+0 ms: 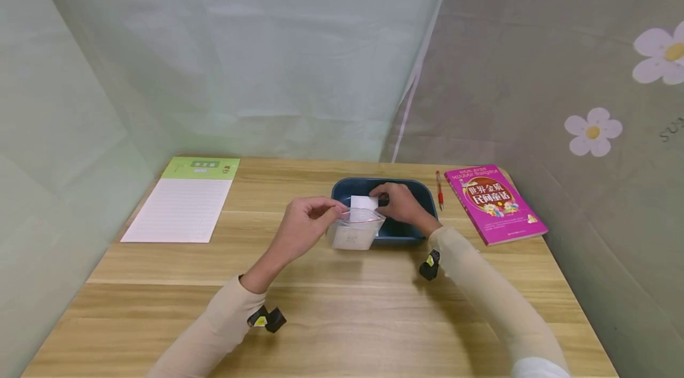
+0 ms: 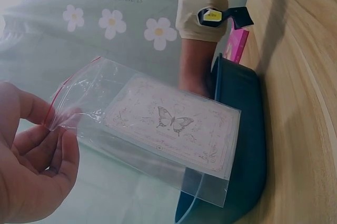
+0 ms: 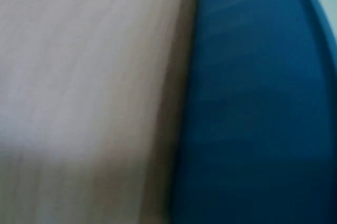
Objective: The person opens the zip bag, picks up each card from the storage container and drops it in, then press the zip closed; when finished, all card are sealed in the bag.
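My left hand [image 1: 306,228] pinches a clear zip bag [image 1: 357,237] by its top edge, where a red zip line [image 2: 62,88] runs. Inside the bag lies a pale card [image 2: 137,111] printed with a butterfly; the bag hangs in front of the blue bin [image 1: 392,240]. Over the bin, my right hand [image 1: 402,205] is bent down with thumb and finger at the right edge of a white card [image 1: 363,202], which it appears to pinch. The bag hides the card's lower part. The right wrist view is blurred and shows only the bin's side and the table.
At the table's left lies a lined writing pad [image 1: 181,206] with a green header. A red pen [image 1: 440,191] is just right of the bin, and a magenta book [image 1: 496,203] lies beyond it. Fabric curtains [image 1: 267,57] hang behind and beside the wooden table [image 1: 342,318].
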A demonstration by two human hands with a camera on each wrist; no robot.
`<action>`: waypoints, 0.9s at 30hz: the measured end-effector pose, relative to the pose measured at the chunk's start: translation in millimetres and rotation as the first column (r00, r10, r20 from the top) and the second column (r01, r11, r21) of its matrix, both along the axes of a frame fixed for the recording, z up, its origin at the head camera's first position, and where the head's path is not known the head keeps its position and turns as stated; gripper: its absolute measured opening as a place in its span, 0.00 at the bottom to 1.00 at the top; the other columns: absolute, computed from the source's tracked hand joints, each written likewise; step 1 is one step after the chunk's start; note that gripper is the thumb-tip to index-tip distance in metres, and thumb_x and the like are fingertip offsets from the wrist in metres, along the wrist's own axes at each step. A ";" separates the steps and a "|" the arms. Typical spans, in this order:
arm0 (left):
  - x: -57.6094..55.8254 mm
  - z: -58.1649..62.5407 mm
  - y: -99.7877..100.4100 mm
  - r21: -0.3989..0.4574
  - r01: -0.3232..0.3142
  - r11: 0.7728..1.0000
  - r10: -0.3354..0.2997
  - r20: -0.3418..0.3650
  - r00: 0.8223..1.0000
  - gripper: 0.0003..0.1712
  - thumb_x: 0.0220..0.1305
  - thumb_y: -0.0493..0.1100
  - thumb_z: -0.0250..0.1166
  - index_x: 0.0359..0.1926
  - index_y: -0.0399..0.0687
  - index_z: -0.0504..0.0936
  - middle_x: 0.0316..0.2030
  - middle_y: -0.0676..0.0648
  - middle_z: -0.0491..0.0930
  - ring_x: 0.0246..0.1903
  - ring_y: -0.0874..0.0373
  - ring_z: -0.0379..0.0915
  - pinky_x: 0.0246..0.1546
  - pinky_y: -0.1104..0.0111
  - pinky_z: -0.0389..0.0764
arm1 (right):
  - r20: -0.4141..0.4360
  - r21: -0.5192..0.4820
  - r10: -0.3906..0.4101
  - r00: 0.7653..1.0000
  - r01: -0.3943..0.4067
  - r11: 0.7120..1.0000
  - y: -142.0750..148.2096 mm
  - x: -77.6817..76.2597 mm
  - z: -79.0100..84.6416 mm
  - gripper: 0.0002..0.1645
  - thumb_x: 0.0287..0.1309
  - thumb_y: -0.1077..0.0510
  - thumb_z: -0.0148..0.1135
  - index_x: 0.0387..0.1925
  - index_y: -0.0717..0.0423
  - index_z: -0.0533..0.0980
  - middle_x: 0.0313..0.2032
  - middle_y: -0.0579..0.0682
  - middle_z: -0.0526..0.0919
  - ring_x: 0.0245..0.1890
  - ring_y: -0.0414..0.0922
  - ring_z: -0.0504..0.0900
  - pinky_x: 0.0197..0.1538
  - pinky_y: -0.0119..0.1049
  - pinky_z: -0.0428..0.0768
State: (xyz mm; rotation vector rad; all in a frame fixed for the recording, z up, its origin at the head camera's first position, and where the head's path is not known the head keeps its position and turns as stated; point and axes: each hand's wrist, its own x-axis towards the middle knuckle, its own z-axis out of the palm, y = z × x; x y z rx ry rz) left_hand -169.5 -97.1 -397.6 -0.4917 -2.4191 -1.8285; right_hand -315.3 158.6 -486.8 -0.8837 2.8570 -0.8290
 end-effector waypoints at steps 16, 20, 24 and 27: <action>-2.2 -3.0 0.1 -0.011 0.006 1.000 -0.006 0.010 1.000 0.12 0.73 0.41 0.63 0.45 0.40 0.90 0.42 0.46 0.89 0.39 0.49 0.82 0.38 0.70 0.80 | 0.098 -0.113 -0.037 0.994 0.048 0.992 6.3 10.9 27.9 0.15 0.57 0.66 0.73 0.48 0.61 0.86 0.41 0.56 0.89 0.40 0.48 0.88 0.45 0.42 0.86; -2.0 -4.1 0.1 -0.005 0.010 1.000 -0.010 0.009 1.000 0.12 0.73 0.41 0.63 0.45 0.38 0.89 0.42 0.45 0.89 0.39 0.51 0.82 0.39 0.70 0.80 | 0.092 -0.120 -0.025 0.995 0.036 0.992 9.9 13.7 33.6 0.10 0.62 0.63 0.70 0.45 0.59 0.86 0.40 0.54 0.89 0.40 0.47 0.88 0.45 0.43 0.86; -1.8 -4.0 0.2 0.000 0.011 1.000 -0.011 0.007 1.000 0.12 0.73 0.41 0.63 0.45 0.39 0.89 0.41 0.45 0.89 0.39 0.53 0.82 0.40 0.70 0.81 | 0.075 -0.132 -0.036 0.997 0.046 0.990 13.0 16.6 40.5 0.08 0.64 0.61 0.69 0.44 0.58 0.87 0.39 0.53 0.89 0.38 0.47 0.87 0.44 0.43 0.86; -2.2 -4.5 0.5 -0.002 0.013 1.000 -0.013 0.006 1.000 0.11 0.73 0.41 0.63 0.44 0.40 0.90 0.41 0.45 0.89 0.39 0.51 0.82 0.39 0.70 0.80 | 0.068 -0.143 -0.048 0.997 0.057 0.988 14.1 18.6 45.8 0.08 0.63 0.61 0.70 0.43 0.58 0.87 0.38 0.53 0.89 0.37 0.47 0.87 0.44 0.43 0.86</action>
